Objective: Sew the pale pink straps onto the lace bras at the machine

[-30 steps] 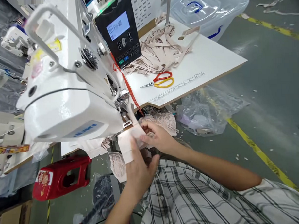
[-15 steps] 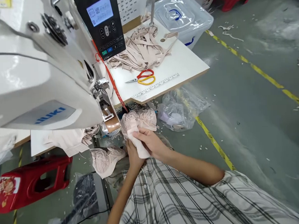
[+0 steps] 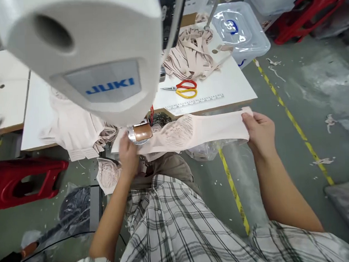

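A pale pink lace bra [image 3: 180, 132] is stretched sideways in front of the sewing machine [image 3: 103, 72]. My right hand [image 3: 260, 132] pinches the bra's band at its right end, thumb on top. My left hand [image 3: 128, 155], slightly blurred, is closed on the bra's left part beside the machine's metal and copper-coloured arm end [image 3: 140, 133]. Part of the bra's left side is hidden behind that hand and the machine. Another lace cup [image 3: 107, 175] hangs below and left of my left hand.
Red-and-yellow-handled scissors [image 3: 186, 88], a clear ruler [image 3: 195, 102] and a heap of pink straps [image 3: 190, 54] lie on the white tabletop [image 3: 233, 87]. More pink pieces [image 3: 74, 127] hang over the left table. A red stool [image 3: 30, 182] stands at left, a lidded plastic box [image 3: 239, 29] behind.
My hands have moved apart, right hand far to the right and left hand leftward, spreading the bra that was bunched between them. The head view has shifted, bringing the machine head nearer the middle.
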A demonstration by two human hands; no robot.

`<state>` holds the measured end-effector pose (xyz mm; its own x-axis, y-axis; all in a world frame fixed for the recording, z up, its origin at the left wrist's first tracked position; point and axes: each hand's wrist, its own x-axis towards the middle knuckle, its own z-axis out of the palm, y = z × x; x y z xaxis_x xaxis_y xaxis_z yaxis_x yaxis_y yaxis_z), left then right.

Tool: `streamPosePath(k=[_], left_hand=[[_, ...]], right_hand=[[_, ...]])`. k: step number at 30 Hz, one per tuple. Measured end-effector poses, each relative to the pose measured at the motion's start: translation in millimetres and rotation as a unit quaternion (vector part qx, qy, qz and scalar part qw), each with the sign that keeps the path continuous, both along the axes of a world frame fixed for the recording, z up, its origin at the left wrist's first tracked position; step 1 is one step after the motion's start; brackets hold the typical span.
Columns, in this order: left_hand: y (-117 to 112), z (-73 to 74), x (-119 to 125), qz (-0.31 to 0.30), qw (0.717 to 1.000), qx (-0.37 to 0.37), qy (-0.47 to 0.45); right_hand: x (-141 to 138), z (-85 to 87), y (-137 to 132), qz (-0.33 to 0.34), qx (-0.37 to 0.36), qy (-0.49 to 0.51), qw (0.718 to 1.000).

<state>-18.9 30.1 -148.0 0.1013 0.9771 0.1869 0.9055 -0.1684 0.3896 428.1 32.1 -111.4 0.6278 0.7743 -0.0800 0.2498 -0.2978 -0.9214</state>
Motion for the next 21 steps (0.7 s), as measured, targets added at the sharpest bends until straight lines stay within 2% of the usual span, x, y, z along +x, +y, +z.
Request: streamPosePath(k=[2, 3, 5, 8, 10, 11, 13, 15, 16, 17, 18, 21], left_hand=[[-4.3, -11.5, 18.7, -0.076, 0.996, -0.041, 0.021], [-9.4, -16.9, 21.4, -0.094, 0.993, -0.059, 0.030], [-24.6, -24.5, 7.8, -0.076, 0.992, -0.089, 0.046], [-55.4, -25.2, -52.3, 0.078, 0.985, -0.123, 0.089], [-76.6, -21.5, -99.4, 0.204, 0.959, -0.149, 0.131], [-85.9, -20.1, -119.5, 0.250, 0.942, -0.167, 0.150], [-100.4, -20.5, -148.6, 0.293, 0.918, -0.204, 0.173], [-110.8, -24.1, -163.2, 0.296, 0.909, -0.233, 0.180], [-115.3, -26.1, -166.9, 0.294, 0.907, -0.239, 0.182], [-120.0, -27.5, -169.3, 0.296, 0.906, -0.241, 0.183], [-124.9, -28.0, -171.2, 0.299, 0.905, -0.241, 0.182], [-141.7, -23.8, -177.3, 0.317, 0.902, -0.238, 0.169]], right_hand=[[5.6, -28.2, 9.3, 0.033, -0.053, -0.079, 0.995], [2.1, -40.3, 10.5, 0.051, -0.066, -0.107, 0.991], [-17.2, -61.3, 7.6, 0.096, -0.064, -0.144, 0.983], [-73.6, -82.9, -3.4, 0.200, -0.028, -0.159, 0.966], [-124.5, -86.9, -11.7, 0.300, 0.003, -0.135, 0.944], [-152.1, -85.4, -15.4, 0.361, 0.013, -0.115, 0.926], [-208.2, -78.4, -20.9, 0.491, 0.017, -0.077, 0.868], [-261.7, -72.8, -23.2, 0.642, 0.011, -0.066, 0.764], [-286.6, -73.0, -23.3, 0.692, 0.010, -0.077, 0.717], [-309.9, -76.0, -23.1, 0.726, 0.007, -0.094, 0.681], [-331.7, -81.7, -22.7, 0.745, 0.007, -0.107, 0.658], [-386.4, -109.6, -23.4, 0.780, 0.001, -0.134, 0.612]])
